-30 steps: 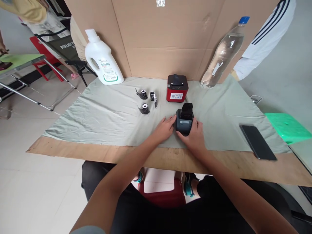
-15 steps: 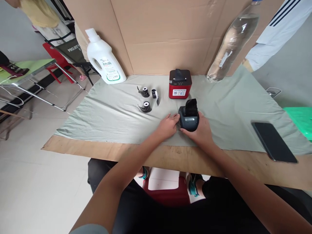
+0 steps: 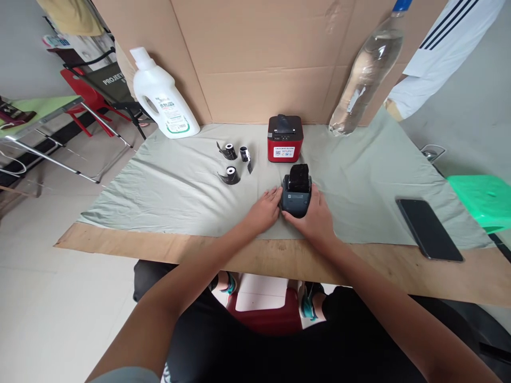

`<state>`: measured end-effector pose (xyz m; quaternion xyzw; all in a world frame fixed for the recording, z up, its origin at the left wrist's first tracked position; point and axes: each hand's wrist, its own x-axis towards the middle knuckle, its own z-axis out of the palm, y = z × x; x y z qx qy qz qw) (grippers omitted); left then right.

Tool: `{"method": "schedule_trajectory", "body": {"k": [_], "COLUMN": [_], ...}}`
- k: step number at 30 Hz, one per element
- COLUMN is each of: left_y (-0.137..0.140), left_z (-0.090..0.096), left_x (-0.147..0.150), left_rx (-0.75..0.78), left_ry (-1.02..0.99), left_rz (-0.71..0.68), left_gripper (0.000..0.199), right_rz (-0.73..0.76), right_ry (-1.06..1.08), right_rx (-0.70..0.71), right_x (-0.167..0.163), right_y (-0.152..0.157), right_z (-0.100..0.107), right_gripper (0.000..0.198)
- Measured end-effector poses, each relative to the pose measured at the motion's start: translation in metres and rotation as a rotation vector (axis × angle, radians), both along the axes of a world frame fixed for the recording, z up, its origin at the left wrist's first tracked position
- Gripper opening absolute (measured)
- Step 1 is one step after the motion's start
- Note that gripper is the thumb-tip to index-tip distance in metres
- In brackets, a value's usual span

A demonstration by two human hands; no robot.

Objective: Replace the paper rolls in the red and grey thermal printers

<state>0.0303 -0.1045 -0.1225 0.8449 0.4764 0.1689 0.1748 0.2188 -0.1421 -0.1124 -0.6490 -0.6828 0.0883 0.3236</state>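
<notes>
A small dark portable printer [image 3: 296,204] stands on the cloth near the table's front. A black strip [image 3: 299,178] sticks up out of its top. My right hand [image 3: 317,218] wraps round its right side, with the thumb along the lower front. At the left side, my left hand [image 3: 265,211] presses its fingertips against the casing, so the printer sits between both hands. Behind it is a red and black box-shaped printer [image 3: 284,146] with a white label. To the left lie three small black rolls, one nearer roll [image 3: 230,175] with its end loose.
A white detergent bottle [image 3: 165,103] and a clear water bottle [image 3: 366,74] lean against the cardboard panel [image 3: 263,64]. A black phone [image 3: 429,229] lies at the right front edge. Beyond it is a green stool [image 3: 481,199]. Parts of other people show behind the panel.
The whole view has shifted slightly, so things appear further left. The portable printer and its black strip have turned a little between my hands. Both hands keep the same hold.
</notes>
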Motion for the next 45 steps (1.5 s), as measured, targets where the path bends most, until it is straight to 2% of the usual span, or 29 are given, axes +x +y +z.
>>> {"method": "schedule_trajectory", "body": {"k": [8, 15, 19, 22, 25, 28, 31, 35, 37, 41, 45], "left_y": [-0.003, 0.006, 0.015, 0.015, 0.011, 0.007, 0.006, 0.003, 0.002, 0.002, 0.005], "left_z": [0.005, 0.018, 0.023, 0.021, 0.017, 0.017, 0.019, 0.024, 0.025, 0.026, 0.025], "left_x": [-0.005, -0.005, 0.008, 0.013, 0.012, 0.010, 0.009, 0.009, 0.009, 0.009, 0.010], "left_rx": [-0.040, -0.169, -0.171, -0.169, -0.166, -0.075, 0.102, 0.272, 0.274, 0.159, 0.141], "left_ry": [-0.082, -0.501, -0.556, -0.628, -0.651, -0.568, -0.490, -0.433, -0.407, -0.397, -0.452], "left_rz": [0.038, 0.253, 0.264, 0.232, 0.184, 0.110, 0.040, 0.029, 0.011, -0.062, -0.076], "left_gripper": [0.065, 0.045, 0.046, 0.054, 0.066, 0.074, 0.065, 0.043, 0.035, 0.033, 0.029], "right_rz": [0.016, 0.037, 0.064, 0.079, 0.071, 0.091, 0.131, 0.191, 0.204, 0.177, 0.111], "right_ry": [0.004, -0.005, 0.016, 0.064, 0.138, 0.224, 0.310, 0.376, 0.379, 0.506, 0.626], "right_rx": [0.002, 0.031, 0.177, 0.213, 0.176, 0.136, 0.091, 0.009, -0.027, -0.135, -0.208], "right_x": [-0.001, -0.003, -0.002, 0.001, 0.005, 0.010, 0.016, 0.024, 0.028, 0.037, 0.043], "right_y": [-0.001, 0.001, -0.001, -0.004, -0.005, -0.002, 0.007, 0.028, 0.042, 0.067, 0.078], "right_z": [0.000, -0.004, -0.001, 0.004, 0.008, 0.011, 0.015, 0.024, 0.026, 0.019, 0.014], "right_gripper": [0.112, 0.109, 0.089, 0.074, 0.070, 0.068, 0.067, 0.069, 0.069, 0.068, 0.067]}}
